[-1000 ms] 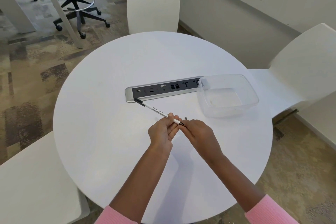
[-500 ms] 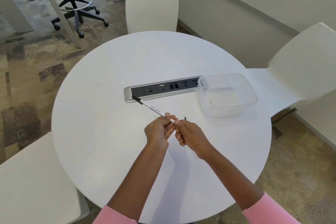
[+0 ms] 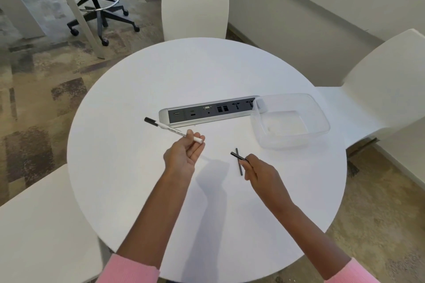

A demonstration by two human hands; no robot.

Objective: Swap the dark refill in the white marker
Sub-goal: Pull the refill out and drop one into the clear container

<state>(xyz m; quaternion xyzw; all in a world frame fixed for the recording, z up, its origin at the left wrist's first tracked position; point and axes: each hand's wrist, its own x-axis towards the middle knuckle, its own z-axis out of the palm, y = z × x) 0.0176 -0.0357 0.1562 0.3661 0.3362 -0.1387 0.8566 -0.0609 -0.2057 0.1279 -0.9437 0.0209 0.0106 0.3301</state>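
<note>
Working down from the round white table [image 3: 142,167], you have a grey recessed power strip [image 3: 207,111] across its middle and an empty clear plastic tub [image 3: 291,122] at the strip's right end. Your left hand [image 3: 184,157] pinches the slim white marker with a black cap [image 3: 171,130] near its open end, the barrel's long axis running up and to the left, open end aimed toward your right. Your right hand [image 3: 258,169] is closed on a thin dark refill rod [image 3: 239,157] that points back toward the marker. A second dark refill [image 3: 239,164] lies on the table just under those fingers, pointing away from you, so the right hand is far nearer it. Printing runs along the marker barrel, but it is too small to read.
</note>
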